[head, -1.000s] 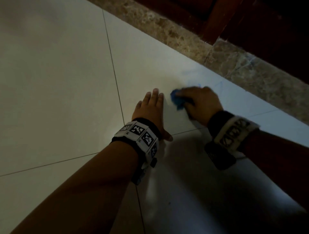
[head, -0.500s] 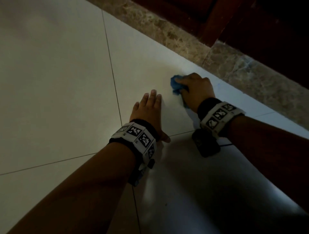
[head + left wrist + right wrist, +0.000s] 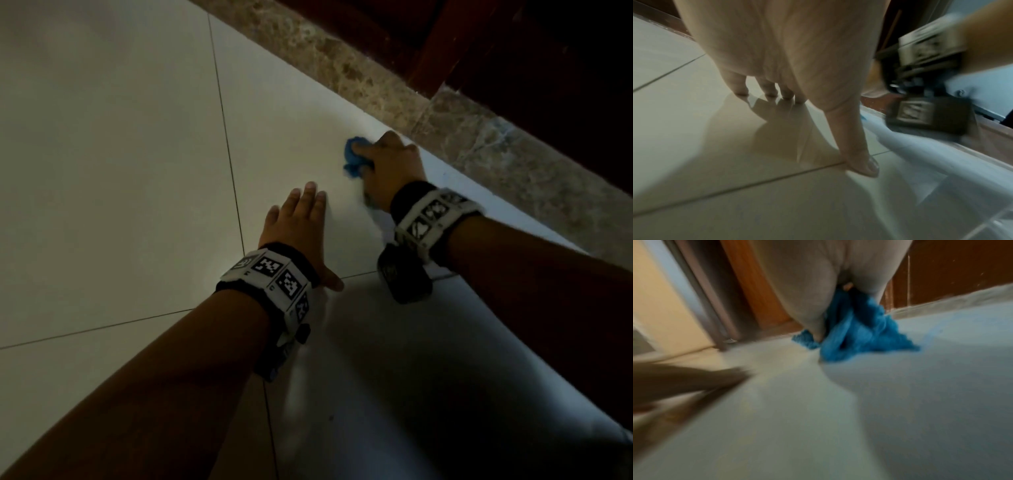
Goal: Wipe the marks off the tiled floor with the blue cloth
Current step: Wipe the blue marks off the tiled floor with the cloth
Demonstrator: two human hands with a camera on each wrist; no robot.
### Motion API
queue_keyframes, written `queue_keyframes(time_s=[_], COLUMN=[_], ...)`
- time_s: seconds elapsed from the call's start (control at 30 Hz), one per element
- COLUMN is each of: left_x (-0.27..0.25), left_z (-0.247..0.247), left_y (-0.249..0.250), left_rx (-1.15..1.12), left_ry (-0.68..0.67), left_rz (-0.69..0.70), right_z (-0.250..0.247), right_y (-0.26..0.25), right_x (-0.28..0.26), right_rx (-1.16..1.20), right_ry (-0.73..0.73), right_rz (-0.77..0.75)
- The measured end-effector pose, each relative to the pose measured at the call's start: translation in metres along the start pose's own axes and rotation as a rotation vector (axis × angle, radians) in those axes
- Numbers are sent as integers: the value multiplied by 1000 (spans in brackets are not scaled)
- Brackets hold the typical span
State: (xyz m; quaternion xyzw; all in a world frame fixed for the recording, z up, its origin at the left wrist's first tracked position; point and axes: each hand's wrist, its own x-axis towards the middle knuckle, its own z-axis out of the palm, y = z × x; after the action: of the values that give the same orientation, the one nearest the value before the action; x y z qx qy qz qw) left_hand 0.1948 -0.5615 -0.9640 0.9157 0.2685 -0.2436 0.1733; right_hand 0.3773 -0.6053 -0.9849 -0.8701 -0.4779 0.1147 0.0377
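Observation:
My right hand [image 3: 387,164] grips the bunched blue cloth [image 3: 354,159] and presses it on the pale tiled floor [image 3: 137,171], close to the brown marble strip. In the right wrist view the blue cloth [image 3: 855,331] bulges out under the curled fingers onto the floor, with a faint blue smear [image 3: 937,327] to its right. My left hand [image 3: 301,222] lies flat on the tile to the left of the cloth, fingers straight and thumb spread. Its fingertips [image 3: 768,94] touch the floor in the left wrist view.
A brown marble strip [image 3: 376,82] runs along the far edge of the tiles, with dark red wooden woodwork [image 3: 513,51] behind it. Dark grout lines [image 3: 226,137] cross the floor. My arms cast a shadow over the near right tile.
My right hand has slid the cloth away from me, from beside the left hand's fingertips toward the marble strip. The left hand has stayed flat in place.

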Motion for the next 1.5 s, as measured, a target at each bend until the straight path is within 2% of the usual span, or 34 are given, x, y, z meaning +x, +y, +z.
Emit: queue_keyframes(time_s=[0.07,0.13,0.23,0.37,0.43,0.47,0.53,0.6,0.63,0.7,0.8,0.87,0.9,1.0,1.07,1.1,1.2,1.27,1.3,1.4,1.47,1.5], left_x=[0,1,1,1,1,1,2,2,2,1,1,1,1,3,3,2,-1,-2,-2,1,4,5], left_z=[0,0,0,-2,-1,-1,-2,-2,-2,-2,-2,-3,-3,-2,-2,-2,-3,-4,-4,-3,-3,-3], left_y=[0,0,0,0,1,1,1,3,3,3,3,3,3,5,6,6,5,6,6,11,15,17], left_rx=[5,2,-7,-5,-5,-4,0,-9,-8,2,-2,-3,-2,-17,-24,-15,9,9,11,-9,-5,10], left_ry=[-4,-13,-17,-14,-11,-13,-22,-23,-20,-25,-40,-44,-41,-11,-10,-19,-43,-47,-48,-24,-40,-55], left_rz=[-3,-1,2,0,-5,-10,-10,-3,-1,-7,-21,-23,-23,-21,-19,-20,-29,-31,-34,-42,-49,-49], right_z=[4,9,4,-10,-6,-1,13,16,13,7,2,3,8,20,19,14,1,-1,-1,9,13,10], right_y=[-15,-22,-7,9,0,-7,-21,-25,-19,-6,13,2,-6,-24,-14,-9,6,7,0,-19,-15,-7], right_x=[-36,-72,-66,-11,-19,-33,-77,-111,-110,-84,-32,-38,-54,-124,-133,-119,-57,-46,-55,-120,-147,-143], right_rx=[62,144,98,73,59,69,138,185,181,135,161,146,127,202,199,183,133,121,122,233,223,199], right_ry=[4,-5,-56,-1,10,10,16,-85,-118,-90,56,69,46,-31,-119,-110,61,56,32,3,-136,-194], right_rz=[-48,-195,-266,-2,56,15,-161,-339,-404,-341,-63,28,3,-305,-422,-399,-143,-24,-13,-246,-410,-442])
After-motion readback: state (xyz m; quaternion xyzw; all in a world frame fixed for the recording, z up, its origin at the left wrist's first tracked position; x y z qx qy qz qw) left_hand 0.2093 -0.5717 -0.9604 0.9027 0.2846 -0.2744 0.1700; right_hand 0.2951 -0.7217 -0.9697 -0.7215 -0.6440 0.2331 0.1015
